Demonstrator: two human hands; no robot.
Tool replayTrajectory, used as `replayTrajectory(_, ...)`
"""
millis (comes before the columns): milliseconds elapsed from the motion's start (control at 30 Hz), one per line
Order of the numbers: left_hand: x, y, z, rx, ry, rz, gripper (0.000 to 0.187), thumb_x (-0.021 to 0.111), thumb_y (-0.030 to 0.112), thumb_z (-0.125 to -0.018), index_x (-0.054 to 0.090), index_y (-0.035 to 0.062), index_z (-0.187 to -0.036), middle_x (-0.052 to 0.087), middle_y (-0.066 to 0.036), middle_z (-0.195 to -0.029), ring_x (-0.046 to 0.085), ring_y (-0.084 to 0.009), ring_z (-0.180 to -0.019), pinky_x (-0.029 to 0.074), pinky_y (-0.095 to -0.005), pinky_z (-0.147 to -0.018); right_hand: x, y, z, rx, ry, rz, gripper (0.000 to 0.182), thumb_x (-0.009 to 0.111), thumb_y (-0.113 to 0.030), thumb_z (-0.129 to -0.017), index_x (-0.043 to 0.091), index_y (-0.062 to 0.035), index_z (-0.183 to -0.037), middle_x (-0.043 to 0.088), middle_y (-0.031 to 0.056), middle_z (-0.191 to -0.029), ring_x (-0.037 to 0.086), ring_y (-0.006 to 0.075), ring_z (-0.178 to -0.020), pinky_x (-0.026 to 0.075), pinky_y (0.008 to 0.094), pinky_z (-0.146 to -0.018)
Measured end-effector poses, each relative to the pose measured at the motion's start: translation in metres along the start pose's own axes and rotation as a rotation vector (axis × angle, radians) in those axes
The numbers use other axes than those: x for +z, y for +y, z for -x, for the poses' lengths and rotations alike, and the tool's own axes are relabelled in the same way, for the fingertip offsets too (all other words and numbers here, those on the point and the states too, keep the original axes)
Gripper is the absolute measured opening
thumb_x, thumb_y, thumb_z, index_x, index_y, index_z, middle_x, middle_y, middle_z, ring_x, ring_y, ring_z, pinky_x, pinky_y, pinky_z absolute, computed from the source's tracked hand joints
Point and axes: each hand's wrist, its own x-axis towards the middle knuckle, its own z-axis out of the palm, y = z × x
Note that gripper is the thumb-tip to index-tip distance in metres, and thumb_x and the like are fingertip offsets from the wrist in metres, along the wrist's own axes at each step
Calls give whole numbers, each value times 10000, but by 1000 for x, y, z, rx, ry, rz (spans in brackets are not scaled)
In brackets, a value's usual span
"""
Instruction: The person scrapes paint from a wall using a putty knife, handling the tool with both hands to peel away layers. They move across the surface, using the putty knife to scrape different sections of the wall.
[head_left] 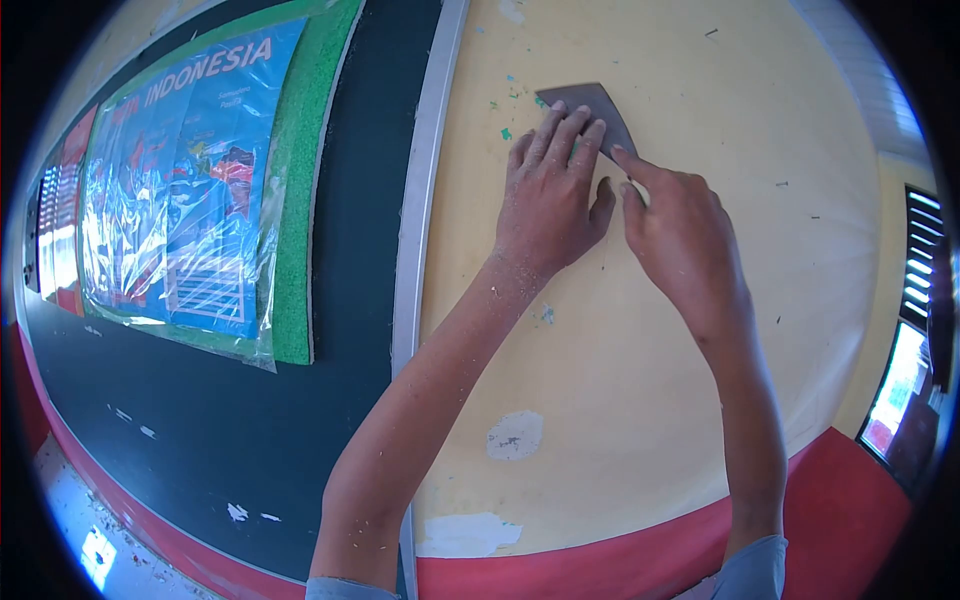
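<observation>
A putty knife (605, 112) with a dark, wide blade lies against the cream wall (700, 100), its edge toward the upper left. My right hand (685, 235) is closed round its handle, which the fingers mostly hide, and the index finger stretches along the blade's base. On the blade rest the fingertips of my left hand (553, 205); its fingers are stretched out and the thumb stands apart. Dust and pale flecks cover the left hand and forearm. Small green paint specks (505, 134) dot the wall just left of the blade.
Left of a pale trim strip (420, 200) is a dark board (365, 200) bearing a plastic-covered blue map poster (190, 180). Nails (782, 184) stick out of the wall on the right. Bare patches (515, 436) show lower down, above a red band (590, 572). A louvred window (922, 260) is far right.
</observation>
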Motion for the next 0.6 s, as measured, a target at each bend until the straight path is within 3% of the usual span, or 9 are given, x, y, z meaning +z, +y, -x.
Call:
replayTrajectory(367,-2,-1,4,26,-50,20,548,681,160,-786,499,107,-1300,486,-101,-1370,410,-309,-1346,334,-475,-1084,-5,-3,6,43,-52,5,318,560,-125,-921,656,-76,-1220,661,221,-755,643,354,-666,522,441,-729)
replayTrajectory(467,1,-2,3,21,-27,57,561,664,149,-774,490,79,-1302,455,-133,-1378,383,-324,-1358,329,-526,-1078,-5,-5,3,42,-37,-9,318,560,-124,-920,657,-76,-1219,651,226,-737,642,356,-665,519,444,-726)
replayTrajectory(600,-2,0,3,25,-45,28,567,687,164,-774,496,100,-1304,472,-113,-1375,394,-331,-1352,331,-499,-1081,-6,-4,8,80,-71,-60,320,559,-121,-917,656,-74,-1218,636,241,-732,634,371,-672,513,450,-726)
